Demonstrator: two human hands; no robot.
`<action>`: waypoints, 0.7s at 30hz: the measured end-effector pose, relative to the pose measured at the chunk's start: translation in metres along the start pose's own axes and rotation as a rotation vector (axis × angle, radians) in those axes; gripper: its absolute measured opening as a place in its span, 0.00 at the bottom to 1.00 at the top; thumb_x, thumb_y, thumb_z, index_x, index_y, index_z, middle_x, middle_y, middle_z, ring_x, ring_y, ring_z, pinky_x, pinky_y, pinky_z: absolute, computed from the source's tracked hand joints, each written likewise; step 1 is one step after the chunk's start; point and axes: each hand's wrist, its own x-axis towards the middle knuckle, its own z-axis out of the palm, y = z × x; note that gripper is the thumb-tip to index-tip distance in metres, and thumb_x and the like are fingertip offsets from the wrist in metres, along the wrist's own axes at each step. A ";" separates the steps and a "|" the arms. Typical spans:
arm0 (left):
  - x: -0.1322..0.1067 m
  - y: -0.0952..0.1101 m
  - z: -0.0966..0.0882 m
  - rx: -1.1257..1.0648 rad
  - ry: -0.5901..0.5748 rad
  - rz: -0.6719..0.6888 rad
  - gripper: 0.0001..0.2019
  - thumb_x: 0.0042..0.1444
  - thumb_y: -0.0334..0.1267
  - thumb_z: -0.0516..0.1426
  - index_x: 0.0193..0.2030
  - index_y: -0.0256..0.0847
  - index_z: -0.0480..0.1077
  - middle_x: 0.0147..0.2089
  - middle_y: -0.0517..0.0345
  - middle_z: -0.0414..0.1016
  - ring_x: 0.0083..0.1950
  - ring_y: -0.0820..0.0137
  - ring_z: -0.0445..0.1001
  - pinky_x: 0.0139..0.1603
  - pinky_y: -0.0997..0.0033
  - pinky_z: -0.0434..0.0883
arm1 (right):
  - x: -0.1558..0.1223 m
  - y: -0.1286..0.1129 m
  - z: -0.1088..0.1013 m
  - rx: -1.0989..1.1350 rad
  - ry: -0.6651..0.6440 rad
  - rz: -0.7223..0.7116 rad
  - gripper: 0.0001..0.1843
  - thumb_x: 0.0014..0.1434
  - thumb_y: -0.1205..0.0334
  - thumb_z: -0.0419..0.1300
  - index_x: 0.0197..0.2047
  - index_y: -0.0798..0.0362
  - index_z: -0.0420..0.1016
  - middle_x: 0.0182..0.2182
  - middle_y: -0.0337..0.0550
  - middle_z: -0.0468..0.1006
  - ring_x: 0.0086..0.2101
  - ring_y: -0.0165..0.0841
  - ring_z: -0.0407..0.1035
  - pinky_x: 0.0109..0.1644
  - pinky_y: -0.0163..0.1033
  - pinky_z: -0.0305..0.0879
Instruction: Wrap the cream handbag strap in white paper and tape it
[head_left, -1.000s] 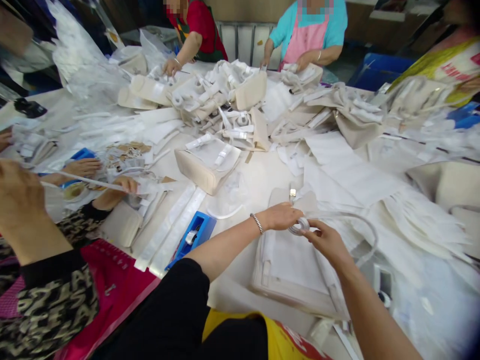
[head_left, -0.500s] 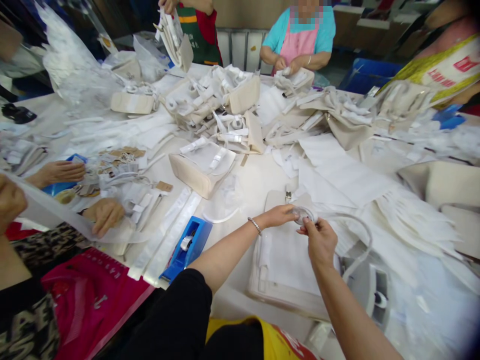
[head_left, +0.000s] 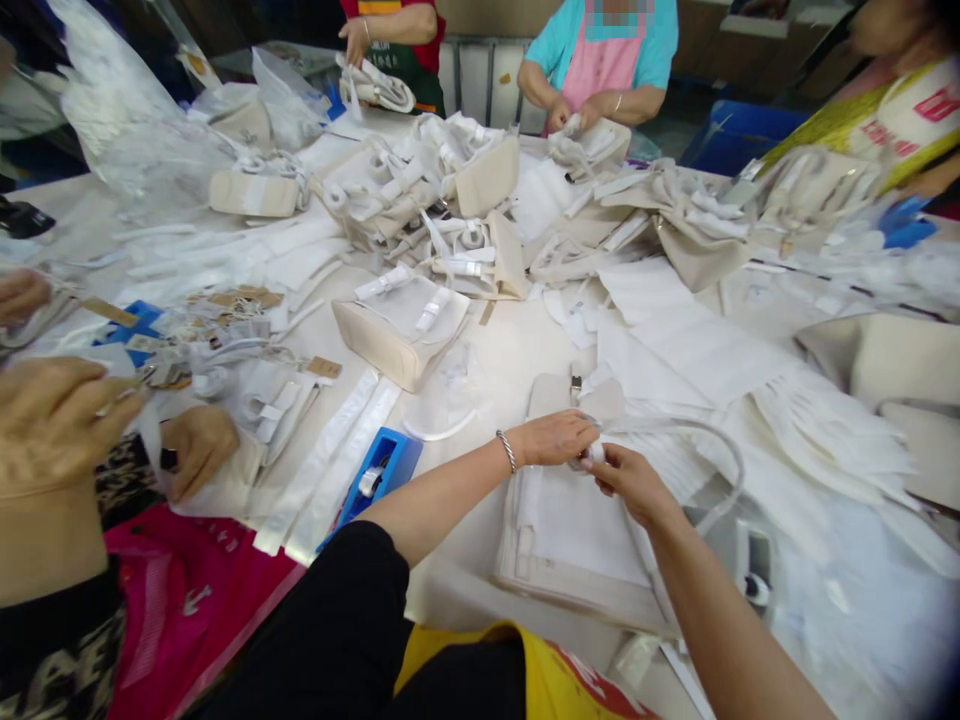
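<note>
A cream handbag (head_left: 581,545) lies flat in front of me, a white sheet over its body and a metal clasp (head_left: 575,386) near its far end. Above it, my left hand (head_left: 559,437) is closed on the bag's pale strap (head_left: 724,445), near its coiled end. Close beside it, my right hand (head_left: 631,480) pinches the same bunched end, where a small white wrapped part (head_left: 596,453) shows between the hands. From there the strap arcs right and back toward the bag. My fingers partly hide the bunched end.
A blue tape dispenser (head_left: 390,462) stands left, beside white strips (head_left: 337,455). A grey dispenser (head_left: 757,575) sits right. Another handbag (head_left: 382,345) and a pile of bags (head_left: 420,190) lie farther back, white sheets (head_left: 675,330) to the right. A co-worker's hands (head_left: 199,445) are at left.
My hands have drawn closer together around the coiled strap end, and my right hand has moved slightly lower. The co-worker's raised hand at left has come farther into view.
</note>
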 end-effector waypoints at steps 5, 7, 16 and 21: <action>-0.005 0.009 -0.006 -0.047 0.115 -0.101 0.13 0.53 0.30 0.46 0.46 0.37 0.60 0.50 0.48 0.63 0.52 0.67 0.59 0.57 0.60 0.51 | 0.009 0.018 0.028 0.074 0.269 -0.080 0.14 0.42 0.53 0.60 0.25 0.56 0.66 0.16 0.36 0.68 0.18 0.29 0.63 0.22 0.34 0.61; -0.009 0.018 -0.006 -0.174 0.271 -0.337 0.16 0.52 0.30 0.47 0.49 0.40 0.59 0.54 0.49 0.59 0.54 0.66 0.57 0.55 0.61 0.55 | 0.010 0.024 0.038 0.071 0.389 -0.108 0.15 0.44 0.51 0.58 0.29 0.56 0.67 0.18 0.38 0.70 0.20 0.31 0.66 0.24 0.35 0.63; -0.017 0.043 0.011 -1.298 0.560 -1.133 0.15 0.37 0.44 0.59 0.20 0.35 0.60 0.19 0.66 0.56 0.22 0.80 0.57 0.22 0.78 0.56 | 0.008 0.041 0.065 -0.306 0.512 -0.464 0.12 0.51 0.55 0.52 0.35 0.53 0.66 0.38 0.48 0.66 0.36 0.35 0.64 0.36 0.40 0.66; -0.028 0.037 0.021 -1.185 0.510 -1.080 0.14 0.36 0.43 0.60 0.21 0.35 0.60 0.20 0.67 0.55 0.23 0.80 0.55 0.25 0.77 0.57 | 0.001 0.049 0.057 -0.238 0.361 -0.409 0.13 0.50 0.57 0.52 0.37 0.52 0.69 0.44 0.48 0.63 0.38 0.36 0.63 0.38 0.43 0.66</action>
